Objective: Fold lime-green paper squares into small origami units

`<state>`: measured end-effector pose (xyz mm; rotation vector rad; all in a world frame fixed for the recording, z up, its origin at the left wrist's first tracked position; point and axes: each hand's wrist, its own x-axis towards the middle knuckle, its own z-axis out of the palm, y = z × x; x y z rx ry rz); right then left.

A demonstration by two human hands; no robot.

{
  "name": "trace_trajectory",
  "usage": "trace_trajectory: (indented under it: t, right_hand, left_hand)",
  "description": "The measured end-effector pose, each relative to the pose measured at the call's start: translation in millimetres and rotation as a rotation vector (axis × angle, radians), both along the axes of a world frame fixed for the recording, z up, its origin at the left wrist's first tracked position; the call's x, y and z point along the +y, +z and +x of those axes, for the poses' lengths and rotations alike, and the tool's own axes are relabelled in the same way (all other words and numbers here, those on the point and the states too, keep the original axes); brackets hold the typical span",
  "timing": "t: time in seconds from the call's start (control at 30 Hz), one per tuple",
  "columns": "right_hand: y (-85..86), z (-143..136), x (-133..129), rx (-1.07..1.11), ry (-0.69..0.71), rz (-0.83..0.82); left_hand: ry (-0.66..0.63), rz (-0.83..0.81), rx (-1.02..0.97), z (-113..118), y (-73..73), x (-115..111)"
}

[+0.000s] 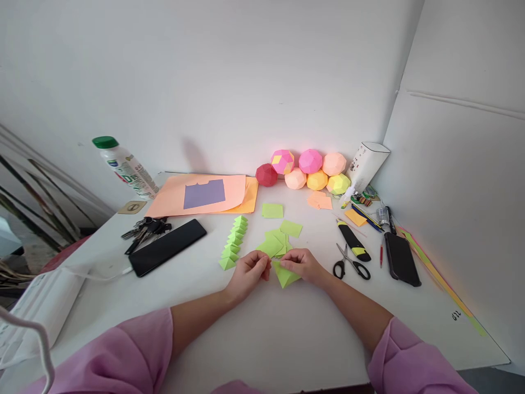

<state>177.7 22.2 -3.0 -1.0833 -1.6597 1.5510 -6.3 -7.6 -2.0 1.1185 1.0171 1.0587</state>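
My right hand [305, 265] pinches a lime-green folded paper piece [286, 277] between thumb and fingers, just above the table. The piece has a crease and hangs with a pointed lower corner. Close to its left side, my left hand [249, 274] has its fingers curled and the thumb pressed to them; whether anything is between them is hidden. Behind both hands lies a loose pile of flat green paper pieces [275, 241], with single green sheets [273, 210] farther back. A row of folded green paper units [233, 243] stands left of my left hand.
Scissors [348, 264], a box cutter [353, 241] and a phone [402, 259] lie on the right. Several faceted paper balls [310, 161] are stacked against the wall. At left are orange paper sheets [164, 197], a black power bank or phone [168, 247], keys [146, 229] and a bottle [129, 171].
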Motion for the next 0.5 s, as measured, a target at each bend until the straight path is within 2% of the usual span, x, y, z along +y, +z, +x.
trace_trajectory:
  t: [0.2,0.5]
  right_hand:
    - [-3.0,0,-1,-0.003,0.06,0.015]
    - [-0.9,-2,-4,-0.057,0.066,0.125]
  left_hand:
    - [-0.12,0.044,0.032,1,-9.3,1]
    - [-0.092,0.013,0.106,3,-8.8,1]
